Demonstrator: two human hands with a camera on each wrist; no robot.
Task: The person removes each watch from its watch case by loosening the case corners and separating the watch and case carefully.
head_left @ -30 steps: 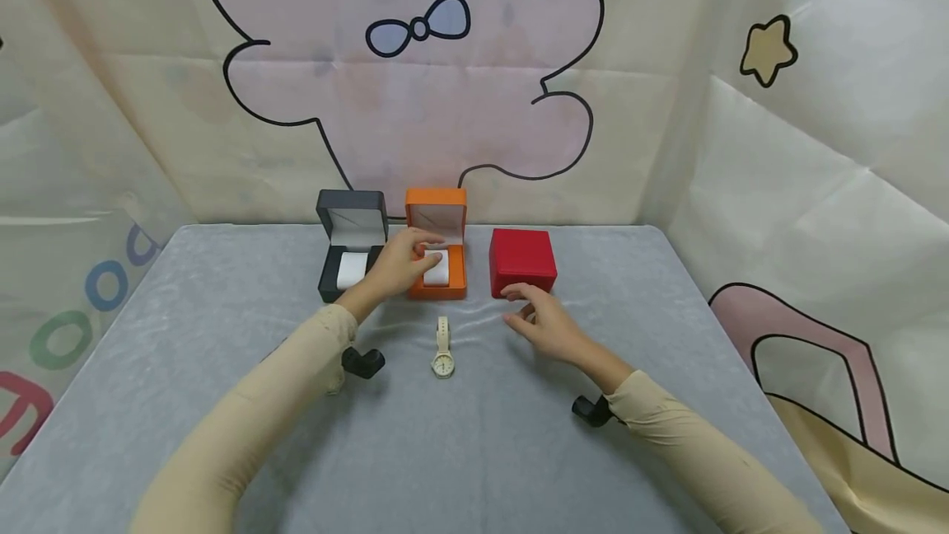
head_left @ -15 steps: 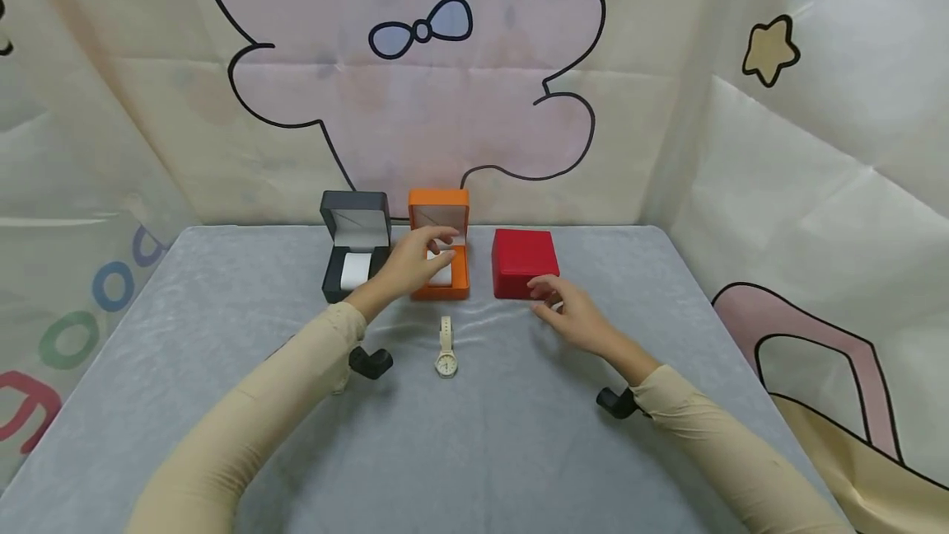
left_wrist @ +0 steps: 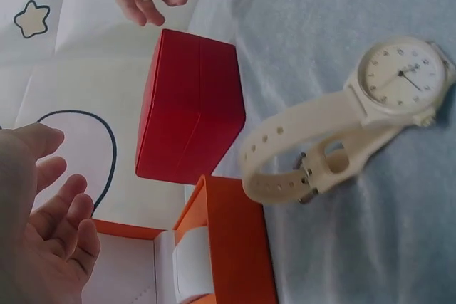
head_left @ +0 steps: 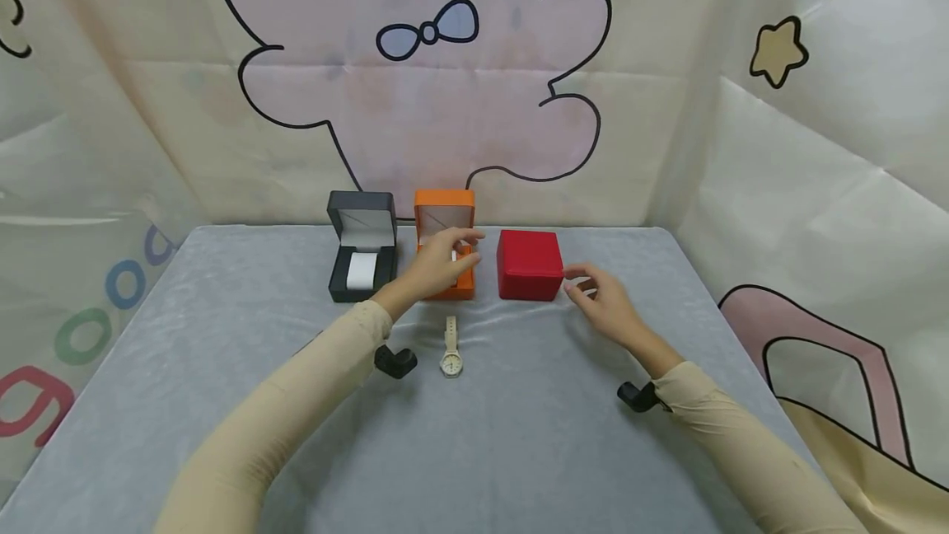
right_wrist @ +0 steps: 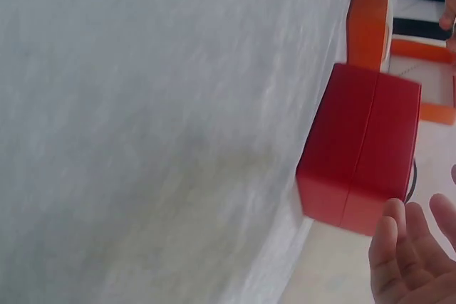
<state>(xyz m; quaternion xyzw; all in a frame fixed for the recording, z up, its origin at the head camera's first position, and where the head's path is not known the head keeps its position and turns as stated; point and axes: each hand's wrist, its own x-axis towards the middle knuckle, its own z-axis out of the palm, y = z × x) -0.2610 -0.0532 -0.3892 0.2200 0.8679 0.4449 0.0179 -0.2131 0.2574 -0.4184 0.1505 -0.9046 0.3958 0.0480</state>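
Observation:
A red box (head_left: 530, 264) with its lid down stands at the right of a row of three. My right hand (head_left: 610, 305) is at its right side, fingers loosely bent with nothing in them; in the right wrist view, the fingertips (right_wrist: 394, 209) overlap the box's edge. My left hand (head_left: 433, 266) hovers over the orange box (head_left: 465, 287), which has its lid raised, and partly hides the white cushion (left_wrist: 192, 261) inside. Nothing is in that hand either. In front of the boxes lies a cream wristwatch (head_left: 451, 357), strap pointing towards them, its dial (left_wrist: 402, 75) facing up.
To the left of the orange box, a dark grey box (head_left: 361, 203) also stands with its lid up and a white cushion (head_left: 362, 270) inside. Grey cloth (head_left: 519, 435) covers the table. Behind it hangs a printed curtain (head_left: 474, 122). Black wrist mounts (head_left: 395, 363) show below both sleeves.
My right hand has moved right, from the red box's front to its right side. My left hand has shifted right across the orange box. The boxes and watch stay put while the view drifts slightly.

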